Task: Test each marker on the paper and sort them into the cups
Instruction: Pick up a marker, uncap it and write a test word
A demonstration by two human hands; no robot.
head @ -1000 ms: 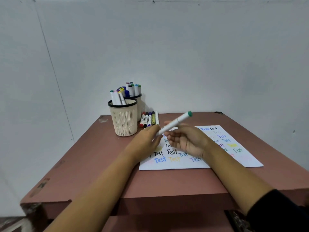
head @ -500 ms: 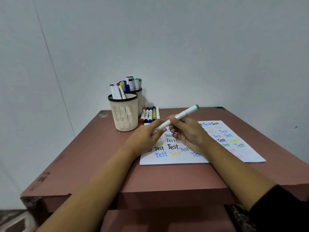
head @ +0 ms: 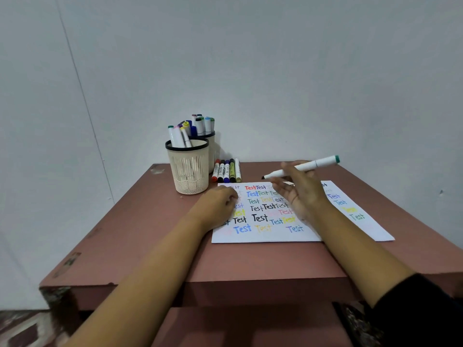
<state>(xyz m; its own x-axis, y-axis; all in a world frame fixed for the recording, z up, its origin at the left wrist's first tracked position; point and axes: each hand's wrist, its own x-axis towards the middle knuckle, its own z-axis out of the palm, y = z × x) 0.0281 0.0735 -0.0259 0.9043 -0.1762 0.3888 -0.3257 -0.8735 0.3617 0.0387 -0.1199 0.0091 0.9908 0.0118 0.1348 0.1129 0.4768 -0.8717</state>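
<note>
Green-ended marker (head: 323,162) now uncapped | right grip (head: 300,194) holds it alone | left grip (head: 218,204) pulled away, curled, contents unclear

Flat, soft indoor light, a bit dim, no glare. Right hand (head: 303,194) and marker (head: 305,166) slightly motion-blurred. Weak shadow under it on paper (head: 250,237). Wall seam (head: 82,96) far left of left hand (head: 218,204) bows, fisheye.
</note>
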